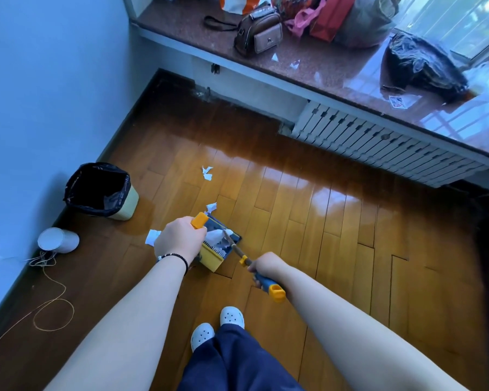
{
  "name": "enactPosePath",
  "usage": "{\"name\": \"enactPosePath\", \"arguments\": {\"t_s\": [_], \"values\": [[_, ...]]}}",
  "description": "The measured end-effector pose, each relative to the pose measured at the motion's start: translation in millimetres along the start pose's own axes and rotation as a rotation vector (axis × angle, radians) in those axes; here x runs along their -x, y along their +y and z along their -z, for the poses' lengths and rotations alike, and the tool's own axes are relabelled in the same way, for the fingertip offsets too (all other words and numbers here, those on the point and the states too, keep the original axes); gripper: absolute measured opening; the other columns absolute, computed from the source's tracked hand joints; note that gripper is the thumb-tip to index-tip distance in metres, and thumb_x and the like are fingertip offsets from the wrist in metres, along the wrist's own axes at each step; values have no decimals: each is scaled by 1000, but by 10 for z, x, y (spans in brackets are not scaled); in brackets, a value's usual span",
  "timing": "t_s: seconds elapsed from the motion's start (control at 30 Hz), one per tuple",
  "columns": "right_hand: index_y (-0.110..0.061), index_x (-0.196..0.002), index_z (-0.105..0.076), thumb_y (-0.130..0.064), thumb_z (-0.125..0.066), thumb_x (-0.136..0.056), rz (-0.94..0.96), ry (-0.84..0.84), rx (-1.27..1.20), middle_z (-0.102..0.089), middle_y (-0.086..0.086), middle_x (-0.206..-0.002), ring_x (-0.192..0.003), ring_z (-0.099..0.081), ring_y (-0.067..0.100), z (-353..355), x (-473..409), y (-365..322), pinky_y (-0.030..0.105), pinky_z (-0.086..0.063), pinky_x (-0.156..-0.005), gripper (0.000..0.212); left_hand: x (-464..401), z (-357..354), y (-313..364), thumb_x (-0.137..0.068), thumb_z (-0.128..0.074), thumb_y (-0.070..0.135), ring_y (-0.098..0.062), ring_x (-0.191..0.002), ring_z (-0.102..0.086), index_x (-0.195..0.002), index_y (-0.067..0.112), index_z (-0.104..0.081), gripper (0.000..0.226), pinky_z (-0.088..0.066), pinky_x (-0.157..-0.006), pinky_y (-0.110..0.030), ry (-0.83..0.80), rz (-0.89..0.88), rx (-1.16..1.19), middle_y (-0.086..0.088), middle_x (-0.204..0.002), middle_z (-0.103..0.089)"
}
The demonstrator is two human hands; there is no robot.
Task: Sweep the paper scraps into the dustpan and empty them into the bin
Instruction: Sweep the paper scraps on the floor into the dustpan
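You are gripping the dustpan's yellow handle in your left hand and the broom handle in your right hand, drawing scraps into the dustpan on the floor. Keep its lip flat on the boards and stroke short toward it. Loose paper scraps are lying beyond, nearer the bin at the wall, with a tipped cup and string beside it.
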State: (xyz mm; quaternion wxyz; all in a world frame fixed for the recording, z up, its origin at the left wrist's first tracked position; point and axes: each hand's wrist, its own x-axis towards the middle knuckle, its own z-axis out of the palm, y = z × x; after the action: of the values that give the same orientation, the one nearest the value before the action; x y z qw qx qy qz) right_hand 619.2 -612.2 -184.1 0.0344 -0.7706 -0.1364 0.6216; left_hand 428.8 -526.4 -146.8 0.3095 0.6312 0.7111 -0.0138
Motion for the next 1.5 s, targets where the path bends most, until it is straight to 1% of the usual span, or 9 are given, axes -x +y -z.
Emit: {"name": "enactPosePath", "arguments": {"t_s": [0.23,0.4,0.6,0.73,0.93,1.1,1.27,1.4,1.5], "values": [[-3,-88,-54,-11,-56,-96,-14,-12,-10,-53,13,-69,-48,-52,19,11,187,114,25,-46,-44,11,148,24,-211,-94,-55,44,-18,-62,-58,-76,20,-65,32,-46,-54,-24,2,9,13,1,-68,-63],[1,-113,-59,-15,-58,-96,26,53,16,-57,14,-77,-48,-55,18,-172,346,326,24,-47,-42,24,313,49,-506,-96,-55,45,-18,-64,-58,-81,25,-62,26,-53,-62,-31,3,-12,51,4,-69,-62],[0,-101,-57,-12,-57,-96,73,89,-122,-55,14,-74,-46,-53,18,-526,663,435,22,-45,-39,13,481,140,-934,-97,-52,51,-22,-74,-60,-106,28,-65,28,-47,-60,-26,26,-65,83,6,-76,-62],[-2,-100,-58,-14,-56,-96,78,118,-160,-56,13,-76,-47,-53,17,-811,799,455,23,-46,-41,13,560,260,-1161,-96,-53,51,-22,-73,-60,-98,30,-63,24,-49,-62,-27,30,-87,112,8,-72,-61],[-5,-87,-55,-12,-54,-98,55,108,-289,-53,11,-70,-45,-50,17,-1229,993,463,18,-44,-38,13,682,413,-1548,-95,-55,51,-22,-74,-61,-89,35,-53,17,-57,-67,-33,38,-150,116,8,-72,-61],[-6,-92,-54,-12,-51,-99,49,83,-381,-52,9,-68,-47,-50,15,-1398,1154,474,18,-44,-37,10,772,457,-1799,-96,-54,51,-20,-73,-60,-107,27,-68,29,-50,-60,-26,45,-169,85,9,-73,-61],[-3,-103,-56,-9,-51,-98,53,73,-447,-52,10,-72,-48,-51,15,-1603,1230,485,18,-44,-36,9,887,506,-1983,-97,-55,50,-19,-76,-58,-122,22,-66,39,-51,-63,-28,35,-175,63,5,-83,-61],[-1,-114,-54,-8,-49,-98,41,59,-513,-51,11,-72,-44,-50,15,-1777,1228,426,17,-42,-34,17,969,560,-2080,-97,-55,47,-21,-78,-58,-122,23,-66,36,-47,-63,-27,12,-169,59,3,-87,-63],[-3,-115,-50,-9,-50,-98,14,44,-595,-52,11,-72,-31,-50,13,-1904,1253,384,16,-41,-32,18,1042,596,-2177,-97,-55,47,-22,-78,-59,-116,26,-68,31,-44,-61,-27,-2,-161,32,3,-85,-65]]}}
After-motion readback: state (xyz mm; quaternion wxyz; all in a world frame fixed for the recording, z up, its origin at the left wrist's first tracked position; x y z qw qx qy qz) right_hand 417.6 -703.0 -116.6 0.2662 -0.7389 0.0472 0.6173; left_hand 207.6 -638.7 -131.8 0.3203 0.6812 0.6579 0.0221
